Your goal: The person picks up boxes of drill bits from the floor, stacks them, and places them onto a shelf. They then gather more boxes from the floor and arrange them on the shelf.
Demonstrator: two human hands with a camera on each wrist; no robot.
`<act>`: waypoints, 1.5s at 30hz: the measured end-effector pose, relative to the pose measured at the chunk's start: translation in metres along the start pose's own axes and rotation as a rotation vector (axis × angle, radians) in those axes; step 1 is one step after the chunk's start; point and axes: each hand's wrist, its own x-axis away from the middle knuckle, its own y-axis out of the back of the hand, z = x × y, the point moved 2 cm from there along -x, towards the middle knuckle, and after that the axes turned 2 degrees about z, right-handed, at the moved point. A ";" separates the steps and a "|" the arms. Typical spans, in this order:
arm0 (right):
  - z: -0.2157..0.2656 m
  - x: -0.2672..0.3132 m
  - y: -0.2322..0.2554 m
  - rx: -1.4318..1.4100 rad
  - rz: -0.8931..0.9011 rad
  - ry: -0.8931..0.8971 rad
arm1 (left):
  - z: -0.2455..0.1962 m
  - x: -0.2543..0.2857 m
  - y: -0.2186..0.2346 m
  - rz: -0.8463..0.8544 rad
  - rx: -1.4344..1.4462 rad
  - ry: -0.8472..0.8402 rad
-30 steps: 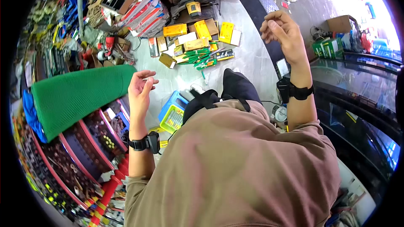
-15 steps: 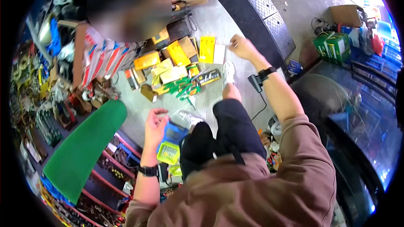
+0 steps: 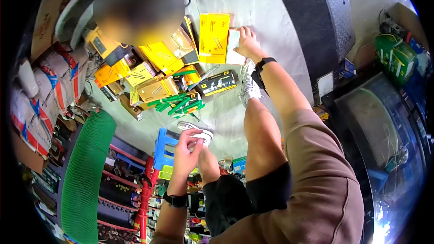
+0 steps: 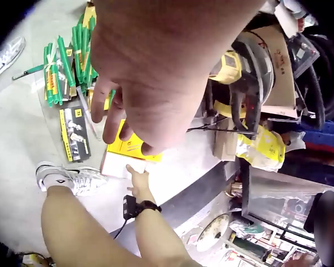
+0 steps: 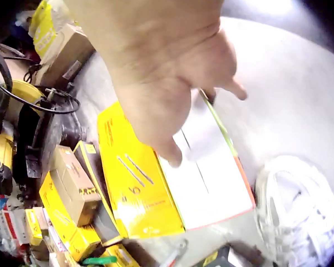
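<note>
In the head view, my right hand [image 3: 247,43] is at the outer end of a white box [image 3: 233,47] lying against a yellow box [image 3: 214,36]. The right wrist view has my thumb over the white box's top [image 5: 203,178] and a finger at its far edge; another finger sticks out past it. My left hand [image 3: 186,154] hangs in the air above a white shoe, fingers loosely bent, holding nothing. Green tubes [image 3: 178,105] and a black-and-yellow box [image 3: 217,82] lie between the hands, with more yellow boxes [image 3: 160,58] beyond.
A blue stool [image 3: 163,147] and a rolled green mat [image 3: 88,171] are at the left. Striped sacks [image 3: 56,86] and a yellow-and-black power tool [image 3: 103,43] lie at the upper left. A glass case [image 3: 375,122] stands at the right. Shoes [image 3: 250,83] are on the floor.
My right hand has come down from the air onto the white box. My left hand stays free. The head view has shifted closer to the boxes as the body leans down.
</note>
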 end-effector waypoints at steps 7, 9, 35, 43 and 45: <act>-0.027 0.010 0.016 -0.340 -0.040 -0.123 | 0.003 -0.040 -0.035 0.068 0.040 -0.004; -0.026 0.016 0.020 -0.404 0.027 -0.082 | -0.005 -0.046 -0.042 0.082 0.038 -0.014; 0.071 -0.059 0.030 0.121 -0.009 0.068 | 0.047 0.037 0.025 -0.242 -0.096 -0.109; 0.066 -0.046 0.037 -0.062 0.090 0.061 | 0.070 0.109 0.039 -0.112 -0.167 -0.036; 0.076 -0.018 0.043 -0.071 0.169 0.139 | 0.061 0.129 0.044 -0.107 -0.237 -0.099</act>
